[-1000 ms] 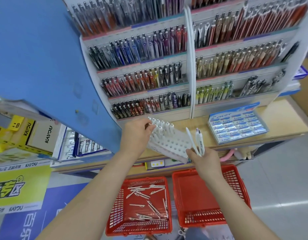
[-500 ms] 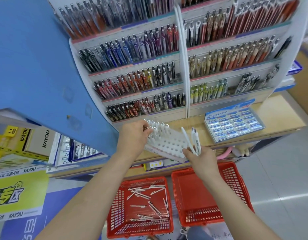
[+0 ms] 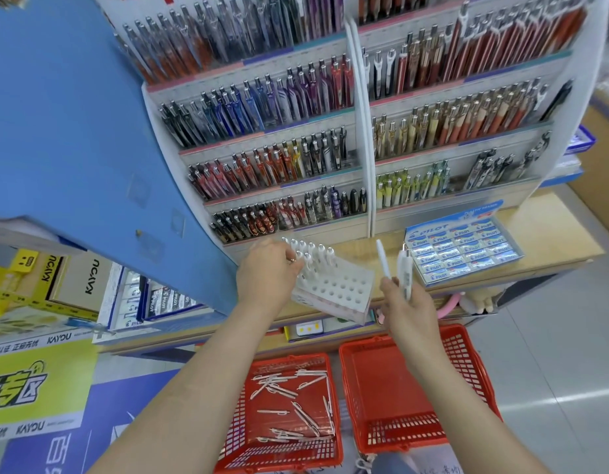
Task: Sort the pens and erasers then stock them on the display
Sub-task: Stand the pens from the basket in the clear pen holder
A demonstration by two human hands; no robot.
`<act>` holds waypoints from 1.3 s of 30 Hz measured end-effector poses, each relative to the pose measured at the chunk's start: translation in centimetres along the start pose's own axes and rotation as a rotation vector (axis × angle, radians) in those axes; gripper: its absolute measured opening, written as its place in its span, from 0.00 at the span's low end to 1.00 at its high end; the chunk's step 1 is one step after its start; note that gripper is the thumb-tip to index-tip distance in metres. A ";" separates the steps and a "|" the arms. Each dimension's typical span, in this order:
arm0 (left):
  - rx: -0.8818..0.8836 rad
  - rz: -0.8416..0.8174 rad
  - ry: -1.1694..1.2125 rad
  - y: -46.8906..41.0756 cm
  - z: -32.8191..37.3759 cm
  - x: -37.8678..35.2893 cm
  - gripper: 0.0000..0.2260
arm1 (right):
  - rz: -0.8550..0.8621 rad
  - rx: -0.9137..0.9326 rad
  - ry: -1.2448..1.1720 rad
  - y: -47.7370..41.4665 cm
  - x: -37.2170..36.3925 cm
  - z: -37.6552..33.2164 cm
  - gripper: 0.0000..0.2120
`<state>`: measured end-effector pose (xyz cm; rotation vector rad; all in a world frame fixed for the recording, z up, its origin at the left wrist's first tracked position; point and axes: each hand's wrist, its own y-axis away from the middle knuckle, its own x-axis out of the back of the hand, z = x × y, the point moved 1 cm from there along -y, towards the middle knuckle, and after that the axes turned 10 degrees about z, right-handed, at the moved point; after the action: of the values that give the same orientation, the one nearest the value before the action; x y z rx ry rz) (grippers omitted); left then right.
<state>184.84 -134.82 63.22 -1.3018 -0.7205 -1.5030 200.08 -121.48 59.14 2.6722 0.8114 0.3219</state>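
White pens [image 3: 406, 268] in right hand [image 3: 410, 306], just right of the rack [image 3: 340, 289] at the shelf [image 3: 552, 234] front edge.
Right hand grips a few pens, fanned upward. Since 0.5 s ago it has drawn right, off the rack's corner. Left hand [image 3: 267, 278] stays curled among the pens standing at the rack's far-left corner; cannot tell whether it grips a pen or the rack. Eraser box [image 3: 463, 249] sits right of the hands.

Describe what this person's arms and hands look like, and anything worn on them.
The left forearm and right forearm are bare to the frame's edge: no sleeves, watch or bracelet show. Neither hand wears a glove. The left hand has a small shiny metallic glint at one finger, perhaps a ring, too small to be sure. The right hand shows nothing worn.
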 end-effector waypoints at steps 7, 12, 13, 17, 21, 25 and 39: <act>0.287 -0.293 0.813 4.6 5.5 3.1 0.05 | -0.206 -0.232 -0.395 0.8 -0.2 -3.4 0.09; 0.277 -0.339 1.012 8.0 6.8 2.0 0.13 | -0.255 -0.190 -0.531 1.2 -1.1 -3.8 0.04; 0.278 -0.301 1.005 8.0 6.6 2.0 0.13 | -0.268 -0.176 -0.531 1.2 -1.1 -3.8 0.04; 0.266 -0.296 1.048 8.2 5.9 3.1 0.10 | -0.287 -0.118 -0.443 1.5 -0.9 -4.1 0.06; 0.288 -0.451 0.987 8.2 4.5 4.4 0.10 | -0.206 -0.127 -0.491 1.1 -0.4 -4.6 0.10; 0.393 -0.403 1.109 8.3 3.3 5.6 0.08 | -0.214 -0.129 -0.517 1.0 0.3 -5.0 0.10; 0.580 -0.042 1.081 6.2 0.9 6.4 0.05 | -0.315 -0.163 -0.297 0.9 0.0 -2.1 0.05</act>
<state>191.24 -138.03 68.59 0.0339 -0.3869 -1.5838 199.86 -121.65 61.39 2.3189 1.0374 -0.0821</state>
